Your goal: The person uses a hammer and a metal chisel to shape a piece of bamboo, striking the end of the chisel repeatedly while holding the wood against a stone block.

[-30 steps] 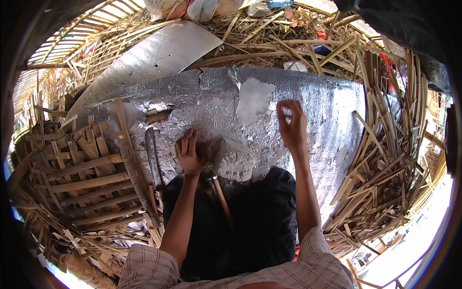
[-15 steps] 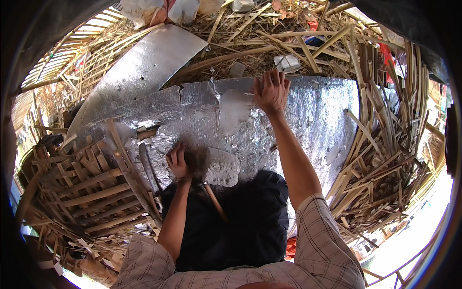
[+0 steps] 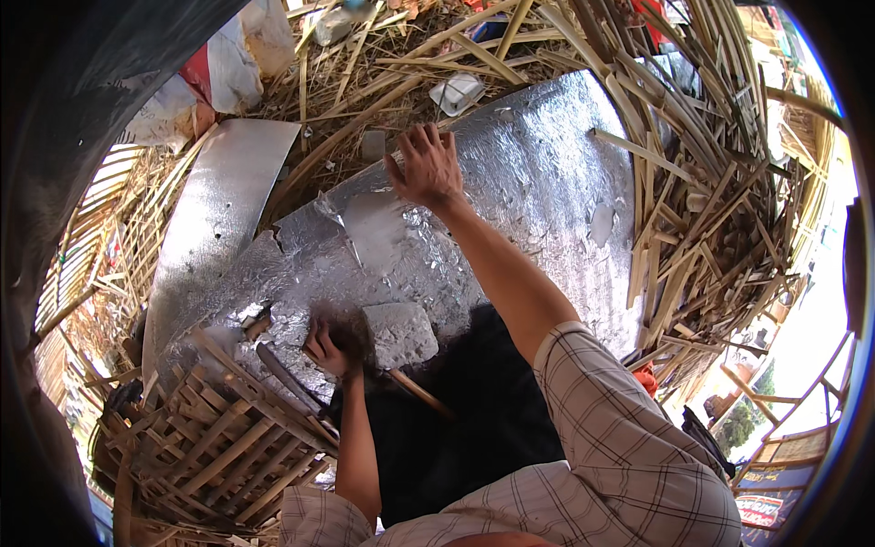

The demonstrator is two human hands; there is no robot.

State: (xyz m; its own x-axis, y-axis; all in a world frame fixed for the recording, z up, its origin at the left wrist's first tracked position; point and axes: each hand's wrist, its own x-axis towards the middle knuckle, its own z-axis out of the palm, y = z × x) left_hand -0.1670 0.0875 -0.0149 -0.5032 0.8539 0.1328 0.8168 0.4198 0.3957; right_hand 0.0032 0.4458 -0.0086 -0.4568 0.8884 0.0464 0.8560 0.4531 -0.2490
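A large crinkled silver foil sheet lies before me, its surface scuffed and torn in places. My right hand rests at the sheet's far edge, fingers spread and holding nothing. Lower on the foil is my left hand, its fingers bent and slightly apart; a dark blurred patch beside it hides part of the hand. To its right sits a pale, rough, flat block. A wooden tool handle sticks out over my dark-clothed lap, its other end hidden. Left of that hand lies a dark curved blade-like strip.
A smooth silver metal sheet leans at the left. Woven bamboo lattice stands at lower left, and piled bamboo strips crowd the right. A white foam box lies among straw and sticks beyond the foil.
The view has turned, so the foil now slants upward to the right. Both hands keep about the same places on it, the right still at the far edge.
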